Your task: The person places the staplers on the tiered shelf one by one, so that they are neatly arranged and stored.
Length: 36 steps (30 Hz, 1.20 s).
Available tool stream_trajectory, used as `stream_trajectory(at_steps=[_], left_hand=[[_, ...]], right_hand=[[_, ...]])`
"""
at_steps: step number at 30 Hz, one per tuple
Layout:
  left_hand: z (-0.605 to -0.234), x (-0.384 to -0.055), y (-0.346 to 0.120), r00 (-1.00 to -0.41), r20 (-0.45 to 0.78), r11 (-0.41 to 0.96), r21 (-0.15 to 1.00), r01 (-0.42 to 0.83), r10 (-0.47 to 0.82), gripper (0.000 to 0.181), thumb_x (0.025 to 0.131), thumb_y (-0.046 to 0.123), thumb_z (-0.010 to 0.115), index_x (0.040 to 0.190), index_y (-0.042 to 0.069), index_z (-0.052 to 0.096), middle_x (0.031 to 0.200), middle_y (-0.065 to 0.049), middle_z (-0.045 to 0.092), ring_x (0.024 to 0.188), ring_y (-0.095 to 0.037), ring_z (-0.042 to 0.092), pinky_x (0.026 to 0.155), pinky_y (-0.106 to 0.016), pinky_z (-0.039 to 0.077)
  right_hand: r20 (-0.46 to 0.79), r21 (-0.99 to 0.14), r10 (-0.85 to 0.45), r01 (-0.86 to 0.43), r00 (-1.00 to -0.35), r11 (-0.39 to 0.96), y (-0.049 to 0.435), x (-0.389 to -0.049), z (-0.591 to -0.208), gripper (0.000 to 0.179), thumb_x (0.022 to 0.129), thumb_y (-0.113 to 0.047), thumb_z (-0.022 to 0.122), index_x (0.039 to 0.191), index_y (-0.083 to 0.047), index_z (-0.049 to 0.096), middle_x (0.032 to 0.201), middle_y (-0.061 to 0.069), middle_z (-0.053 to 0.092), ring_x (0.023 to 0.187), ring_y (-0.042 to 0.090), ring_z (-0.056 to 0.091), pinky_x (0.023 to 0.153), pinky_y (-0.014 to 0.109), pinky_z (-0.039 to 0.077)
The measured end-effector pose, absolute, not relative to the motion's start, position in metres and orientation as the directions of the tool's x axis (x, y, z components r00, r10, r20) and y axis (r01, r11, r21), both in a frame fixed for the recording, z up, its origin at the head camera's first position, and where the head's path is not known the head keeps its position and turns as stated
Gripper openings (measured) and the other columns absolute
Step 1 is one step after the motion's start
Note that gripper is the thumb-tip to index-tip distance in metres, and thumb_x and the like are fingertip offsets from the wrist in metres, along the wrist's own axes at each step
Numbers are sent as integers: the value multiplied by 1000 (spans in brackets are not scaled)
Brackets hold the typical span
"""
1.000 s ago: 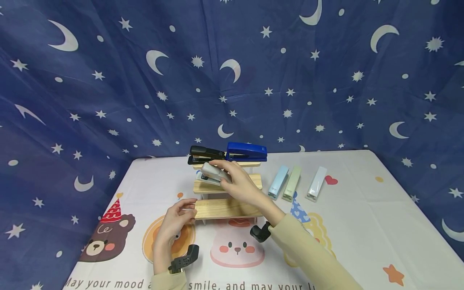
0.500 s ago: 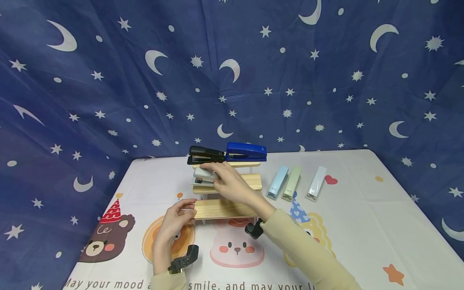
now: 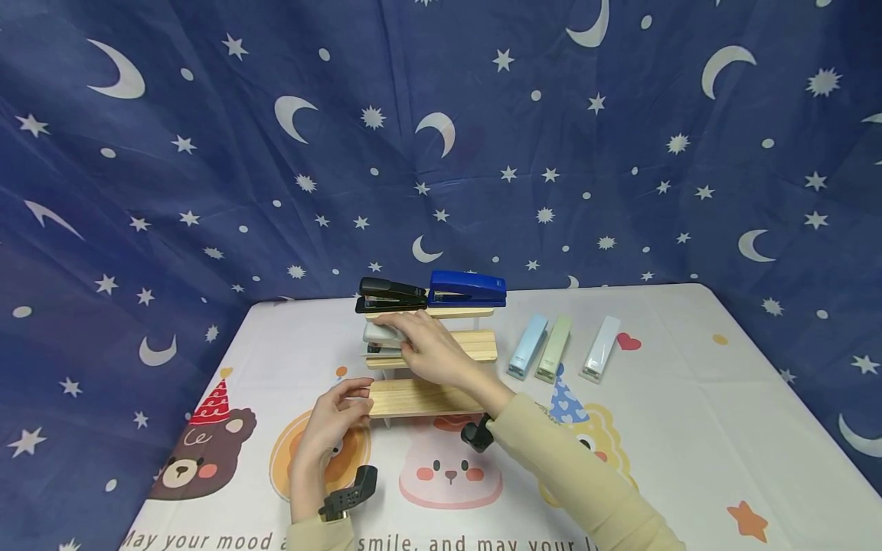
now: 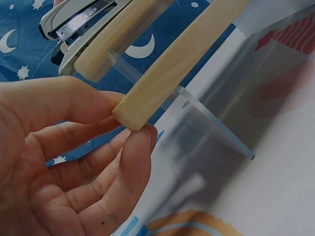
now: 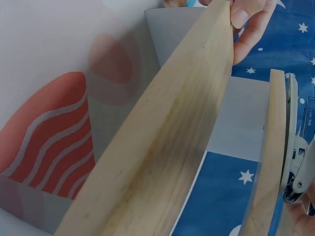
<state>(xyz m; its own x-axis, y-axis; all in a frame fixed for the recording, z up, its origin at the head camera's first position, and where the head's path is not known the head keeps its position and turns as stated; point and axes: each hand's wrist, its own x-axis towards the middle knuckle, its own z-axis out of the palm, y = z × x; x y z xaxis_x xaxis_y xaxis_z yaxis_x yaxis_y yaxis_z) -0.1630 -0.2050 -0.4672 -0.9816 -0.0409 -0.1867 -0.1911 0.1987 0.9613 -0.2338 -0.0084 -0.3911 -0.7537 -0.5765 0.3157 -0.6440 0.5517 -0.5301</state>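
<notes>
A three-step wooden rack [image 3: 427, 398] with clear supports stands on the table. My right hand [image 3: 441, 353] holds a light grey stapler [image 3: 383, 334] at the left end of the middle step; the fingers hide its right part. In the left wrist view this stapler [image 4: 81, 27] lies along the middle board. With fingertips and thumb, my left hand [image 3: 334, 417] pinches the left end of the lowest board [image 4: 162, 69]. On the top step sit a black stapler [image 3: 393, 295] and a dark blue stapler [image 3: 468, 288], end to end.
Right of the rack lie a light blue stapler [image 3: 527, 346], a pale green stapler [image 3: 554, 348] and a whitish stapler [image 3: 601, 348]. A white cloth with cartoon prints covers the table [image 3: 689, 405]. Behind hangs a blue curtain [image 3: 482, 214] with moons and stars.
My right hand has moved left with the grey stapler, which has gone from tilted to lying flat at the middle step's left end. The left hand has stayed on the lowest board.
</notes>
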Motion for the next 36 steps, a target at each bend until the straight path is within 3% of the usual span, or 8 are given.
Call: stream_trajectory(at_steps=[8, 15, 24, 29, 36], left_hand=[[-468, -161, -206, -989, -145, 207, 967, -149, -34, 41, 84, 2, 62, 124, -2, 57, 105, -12, 57, 76, -10, 61, 67, -27, 58], [-467, -162, -206, -980, -193, 198, 960, -198, -43, 40, 85, 0, 61, 125, 2, 59, 109, -14, 56, 78, -12, 61, 70, -27, 58], [-467, -162, -206, -982, -183, 203, 961, -188, -44, 40, 85, 0, 61, 125, 0, 58, 108, -15, 56, 77, -12, 61, 69, -27, 58], [-467, -162, -206, -981, -189, 204, 960, -194, -40, 40, 86, 1, 61, 126, 1, 58, 110, -15, 56, 78, -12, 61, 70, -27, 58], [-466, -162, -205, -981, -188, 200, 961, -192, -42, 41, 86, 1, 62, 126, 0, 57, 111, -15, 57, 79, -12, 61, 70, -27, 57]], right_hand=[[293, -517, -591, -644, -752, 564, -10, -233, -392, 54, 89, 2, 54, 137, -22, 51, 136, -3, 58, 111, 17, 51, 95, 34, 44], [287, -510, -591, -643, -754, 572, -11, -232, -392, 55, 89, 2, 54, 137, -25, 51, 136, -4, 58, 110, 16, 51, 94, 34, 44], [279, -525, -568, -618, -774, 585, -10, -230, -392, 52, 90, -1, 55, 137, -24, 51, 135, -3, 59, 108, 15, 51, 93, 33, 45], [278, -543, -548, -599, -789, 588, -8, -229, -391, 50, 89, -4, 57, 136, -24, 53, 134, -3, 59, 114, 15, 53, 97, 34, 45], [300, -549, -514, -586, -804, 596, 1, -228, -390, 51, 88, -7, 61, 134, -28, 53, 123, -4, 62, 111, 14, 54, 94, 34, 48]])
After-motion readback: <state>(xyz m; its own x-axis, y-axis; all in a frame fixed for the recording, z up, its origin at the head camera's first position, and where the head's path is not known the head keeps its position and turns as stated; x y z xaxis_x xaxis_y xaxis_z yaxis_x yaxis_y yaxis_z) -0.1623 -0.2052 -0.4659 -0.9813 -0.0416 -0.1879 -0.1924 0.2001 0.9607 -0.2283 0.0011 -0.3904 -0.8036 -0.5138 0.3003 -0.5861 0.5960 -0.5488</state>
